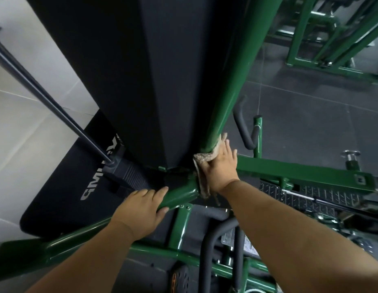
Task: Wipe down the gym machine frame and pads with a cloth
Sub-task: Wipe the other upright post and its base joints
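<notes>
A green gym machine frame fills the view, with a tall upright post (228,85) rising beside a black shroud (129,77). My right hand (220,168) presses a beige cloth (201,160) flat against the base of that post, fingers straight and spread. The cloth wraps the joint and hangs down below my palm. My left hand (141,210) grips a short angled green tube (179,195) just left of the cloth, with the thumb under it and the fingers over it.
A black cable (46,98) runs diagonally at left to a black bracket. A black mat with white lettering (63,187) lies on the pale floor. Foam-covered black handles (245,127) and a green crossbar (300,172) stand at right. More green frames stand at the far right.
</notes>
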A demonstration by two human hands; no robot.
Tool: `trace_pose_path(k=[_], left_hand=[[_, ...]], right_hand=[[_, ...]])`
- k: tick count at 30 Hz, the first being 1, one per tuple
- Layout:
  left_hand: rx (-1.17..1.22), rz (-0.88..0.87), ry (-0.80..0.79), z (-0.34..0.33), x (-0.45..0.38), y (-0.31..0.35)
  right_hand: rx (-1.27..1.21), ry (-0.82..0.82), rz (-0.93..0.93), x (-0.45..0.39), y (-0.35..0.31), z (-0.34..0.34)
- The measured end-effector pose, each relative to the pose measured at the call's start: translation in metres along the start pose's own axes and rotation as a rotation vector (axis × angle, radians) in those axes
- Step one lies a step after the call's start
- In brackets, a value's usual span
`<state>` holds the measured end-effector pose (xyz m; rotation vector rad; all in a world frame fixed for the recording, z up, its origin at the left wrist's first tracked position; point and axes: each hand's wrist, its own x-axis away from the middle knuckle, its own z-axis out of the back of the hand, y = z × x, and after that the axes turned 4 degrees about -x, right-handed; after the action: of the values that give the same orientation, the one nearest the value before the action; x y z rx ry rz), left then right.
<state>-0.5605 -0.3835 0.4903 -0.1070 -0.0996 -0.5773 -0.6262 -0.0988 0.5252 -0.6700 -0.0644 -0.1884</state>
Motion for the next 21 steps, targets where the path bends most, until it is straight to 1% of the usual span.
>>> trace_pose_path(k=[2, 5, 11, 13, 17, 19, 21], left_hand=[[-0.017, 0.003, 0.015, -0.001, 0.000, 0.002], [-0.036, 0.010, 0.022, 0.002, 0.000, 0.002], [-0.044, 0.003, 0.011, 0.001, 0.001, 0.002], [-0.051, 0.005, 0.019, 0.002, 0.000, 0.003], [-0.059, 0.008, 0.004, 0.006, 0.002, 0.003], [-0.051, 0.008, -0.008, 0.007, 0.002, 0.004], [-0.049, 0.006, -0.002, 0.008, 0.001, 0.004]], right_hand=[[0.157, -0.082, -0.020, 0.002, 0.004, -0.006], [0.306, -0.186, -0.009, 0.015, 0.007, -0.013], [0.303, -0.269, 0.065, 0.044, 0.003, -0.005], [0.380, -0.279, 0.036, 0.041, 0.000, 0.001], [0.559, -0.188, 0.049, 0.010, 0.015, 0.025], [0.693, -0.234, 0.068, -0.008, 0.024, 0.034], [0.762, -0.314, 0.124, -0.015, 0.029, 0.036]])
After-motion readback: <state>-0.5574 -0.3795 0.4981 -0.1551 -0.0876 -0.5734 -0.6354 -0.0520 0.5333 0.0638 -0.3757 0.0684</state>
